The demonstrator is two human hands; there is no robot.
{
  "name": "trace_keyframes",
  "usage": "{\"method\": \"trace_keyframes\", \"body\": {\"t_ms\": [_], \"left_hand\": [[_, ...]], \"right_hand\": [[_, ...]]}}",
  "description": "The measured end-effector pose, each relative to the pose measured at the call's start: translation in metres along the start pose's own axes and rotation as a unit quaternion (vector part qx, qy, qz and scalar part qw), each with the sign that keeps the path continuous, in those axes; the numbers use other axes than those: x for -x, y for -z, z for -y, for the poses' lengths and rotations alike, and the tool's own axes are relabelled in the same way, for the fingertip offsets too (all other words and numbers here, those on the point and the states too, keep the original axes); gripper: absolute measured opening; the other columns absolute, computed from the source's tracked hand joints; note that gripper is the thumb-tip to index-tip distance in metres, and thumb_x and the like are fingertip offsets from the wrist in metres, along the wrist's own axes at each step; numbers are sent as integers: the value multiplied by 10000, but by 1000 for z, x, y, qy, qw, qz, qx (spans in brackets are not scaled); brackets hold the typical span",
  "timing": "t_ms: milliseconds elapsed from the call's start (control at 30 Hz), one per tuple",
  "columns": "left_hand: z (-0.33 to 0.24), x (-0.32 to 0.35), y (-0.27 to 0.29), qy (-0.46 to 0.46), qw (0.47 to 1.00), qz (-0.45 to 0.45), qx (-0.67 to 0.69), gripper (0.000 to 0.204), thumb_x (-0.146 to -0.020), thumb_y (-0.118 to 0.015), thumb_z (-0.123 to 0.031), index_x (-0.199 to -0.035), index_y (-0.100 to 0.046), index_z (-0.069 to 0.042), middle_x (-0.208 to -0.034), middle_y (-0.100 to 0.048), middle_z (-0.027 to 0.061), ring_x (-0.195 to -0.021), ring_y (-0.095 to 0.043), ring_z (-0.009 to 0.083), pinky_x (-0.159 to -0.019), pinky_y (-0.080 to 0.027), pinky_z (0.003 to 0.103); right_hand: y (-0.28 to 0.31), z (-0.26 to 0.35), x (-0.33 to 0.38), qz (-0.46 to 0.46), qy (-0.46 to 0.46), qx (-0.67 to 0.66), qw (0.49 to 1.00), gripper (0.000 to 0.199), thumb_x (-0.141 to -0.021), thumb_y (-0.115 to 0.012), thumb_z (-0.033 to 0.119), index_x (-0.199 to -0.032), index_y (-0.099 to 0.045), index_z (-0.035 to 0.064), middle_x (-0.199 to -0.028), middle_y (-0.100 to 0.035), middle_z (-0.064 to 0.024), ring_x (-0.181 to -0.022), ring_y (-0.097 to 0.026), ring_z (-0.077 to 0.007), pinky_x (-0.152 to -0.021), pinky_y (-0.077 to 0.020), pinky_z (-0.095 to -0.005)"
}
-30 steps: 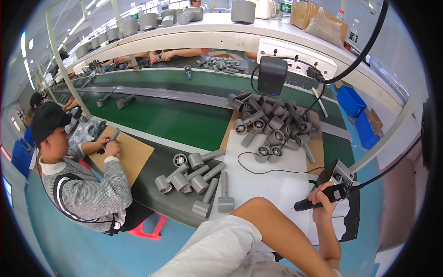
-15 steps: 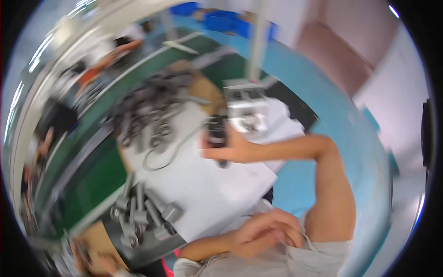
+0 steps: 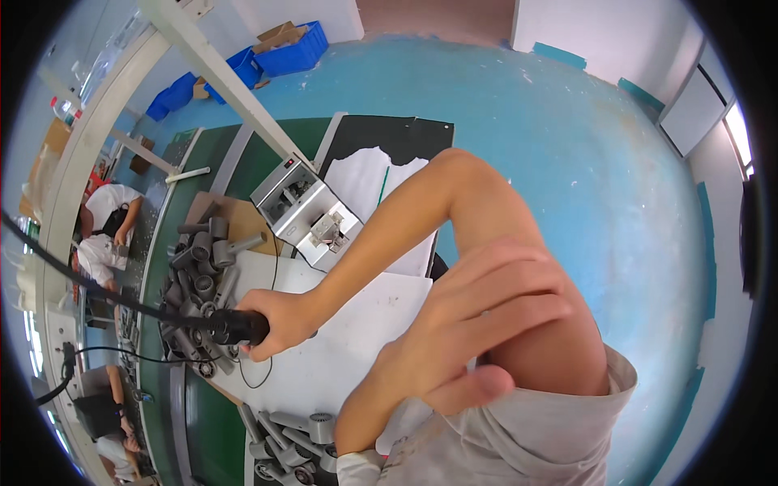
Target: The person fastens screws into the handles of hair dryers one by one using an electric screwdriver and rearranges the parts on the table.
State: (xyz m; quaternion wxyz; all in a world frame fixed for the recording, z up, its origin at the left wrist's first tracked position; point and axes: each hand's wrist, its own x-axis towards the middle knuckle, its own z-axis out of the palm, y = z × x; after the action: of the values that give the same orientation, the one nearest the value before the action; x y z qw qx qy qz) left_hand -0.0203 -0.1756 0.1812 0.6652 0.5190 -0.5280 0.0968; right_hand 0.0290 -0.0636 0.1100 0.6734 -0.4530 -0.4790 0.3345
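My right arm reaches across to the left. At its end my right hand [image 3: 279, 322] is closed round a black corded electric screwdriver [image 3: 237, 326], whose working tip I cannot see. Close to the camera, my left hand [image 3: 486, 320] lies across my right upper arm with its fingers bent and apart, holding no object. Beside and beyond the right hand is a heap of grey hair dryer housings [image 3: 203, 259] with round barrels and handles. More grey hair dryer housings [image 3: 292, 445] lie at the near edge, to the left of my left forearm.
A silver metal fixture [image 3: 304, 206] stands on the white-covered table [image 3: 356, 324]. A black cable [image 3: 97, 287] spans the left side near a pale metal frame [image 3: 219, 81]. Blue bins [image 3: 292, 53] sit on the far floor. Other people [image 3: 109, 227] work at the left.
The view has swung round and sharpened. My right hand has moved left with the screwdriver toward the grey heap. My left hand has risen from my waist onto the right upper arm.
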Motion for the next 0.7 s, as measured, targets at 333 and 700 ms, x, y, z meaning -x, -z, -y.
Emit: {"method": "trace_keyframes", "body": {"t_ms": [333,700], "left_hand": [[-4,-19,-21,-7,999,34,-1,541,-598,-630,-333,-943,-556,78,-956,-531,211,-827,-508,377,-768,-387,449],[-71,-16,3,97,989,90,-64,503,-891,-484,-374,-1122,-591,59,-1217,-525,311,-1167,-500,448,-961,-398,478]], "right_hand": [[15,17,11,33,-46,-9,998,163,-671,-694,107,-773,-588,36,-685,-592,-6,-596,-545,-97,-572,-462,-269],[45,88,18,-11,-212,75,974,158,-674,-691,120,-759,-576,53,-635,-565,-15,-531,-525,-101,-533,-443,-269]]}}
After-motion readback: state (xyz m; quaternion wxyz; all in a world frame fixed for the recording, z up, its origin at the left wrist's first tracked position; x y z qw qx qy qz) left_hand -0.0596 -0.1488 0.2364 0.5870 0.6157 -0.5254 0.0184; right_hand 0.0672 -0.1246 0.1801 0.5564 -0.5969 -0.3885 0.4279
